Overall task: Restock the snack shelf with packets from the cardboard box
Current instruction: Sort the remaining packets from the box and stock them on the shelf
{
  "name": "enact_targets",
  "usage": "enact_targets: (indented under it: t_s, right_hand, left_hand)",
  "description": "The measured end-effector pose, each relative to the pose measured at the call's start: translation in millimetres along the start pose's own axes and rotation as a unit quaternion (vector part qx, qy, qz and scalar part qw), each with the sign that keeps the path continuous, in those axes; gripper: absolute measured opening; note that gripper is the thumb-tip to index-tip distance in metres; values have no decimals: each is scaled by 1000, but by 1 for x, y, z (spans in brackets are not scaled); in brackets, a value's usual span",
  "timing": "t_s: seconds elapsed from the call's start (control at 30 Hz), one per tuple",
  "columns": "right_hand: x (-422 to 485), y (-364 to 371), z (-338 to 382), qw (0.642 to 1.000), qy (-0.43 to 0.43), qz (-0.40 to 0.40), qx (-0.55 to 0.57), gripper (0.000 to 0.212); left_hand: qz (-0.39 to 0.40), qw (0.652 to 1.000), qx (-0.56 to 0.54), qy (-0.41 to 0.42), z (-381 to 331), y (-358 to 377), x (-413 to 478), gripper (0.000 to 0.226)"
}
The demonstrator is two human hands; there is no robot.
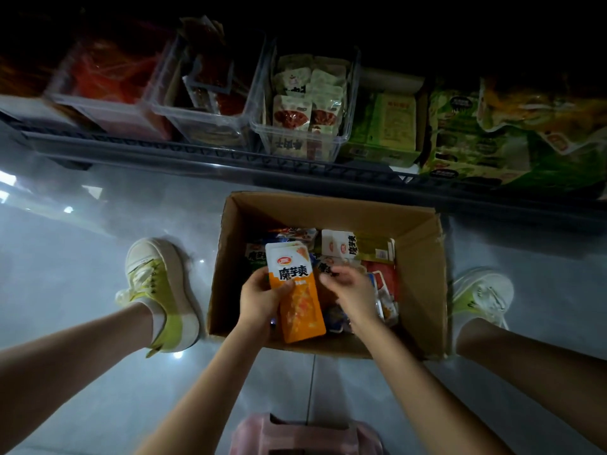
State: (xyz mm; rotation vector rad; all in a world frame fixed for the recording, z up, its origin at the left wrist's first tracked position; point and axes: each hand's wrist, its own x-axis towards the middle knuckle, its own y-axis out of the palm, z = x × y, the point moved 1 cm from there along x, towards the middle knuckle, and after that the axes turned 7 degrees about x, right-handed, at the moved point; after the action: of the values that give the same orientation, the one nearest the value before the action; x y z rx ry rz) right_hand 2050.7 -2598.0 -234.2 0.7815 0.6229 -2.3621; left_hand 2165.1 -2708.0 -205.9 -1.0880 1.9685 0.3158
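An open cardboard box [423,257] stands on the floor between my feet, with several snack packets inside. My left hand [259,300] grips an orange and white packet [295,290] by its left edge, thumb across the front, and holds it over the box. My right hand [351,287] hovers just right of that packet with fingers curled, above the loose packets; I cannot tell whether it holds anything. A green and white packet [358,246] lies at the far side of the box. The snack shelf [210,160] runs across the top.
On the shelf stand clear plastic bins: one with red packets [108,90], one with dark red packets [210,93], one with pale green packets [305,103]. Green packs [473,139] lie to the right. My shoes [161,290] flank the box. A pink stool [305,435] sits below.
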Motion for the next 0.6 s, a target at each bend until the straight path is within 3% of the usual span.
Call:
enact_targets:
  t_s: [0.1,0.2,0.43,0.6]
  right_hand:
    - [24,-12,-20,993,61,-91,53,40]
    - [37,-8,-31,986,82,-126,74,47]
    - [59,22,-42,986,51,-151,-42,76]
    - [62,22,-49,979,53,-154,-119,69]
  left_hand:
    - [-17,1000,11,9,-2,-9,7,40]
    - [-26,1000,4,1,-1,-16,15,39]
    - [-40,999,-3,-36,5,-21,30,36]
    - [-45,998,-16,-45,6,-24,30,43]
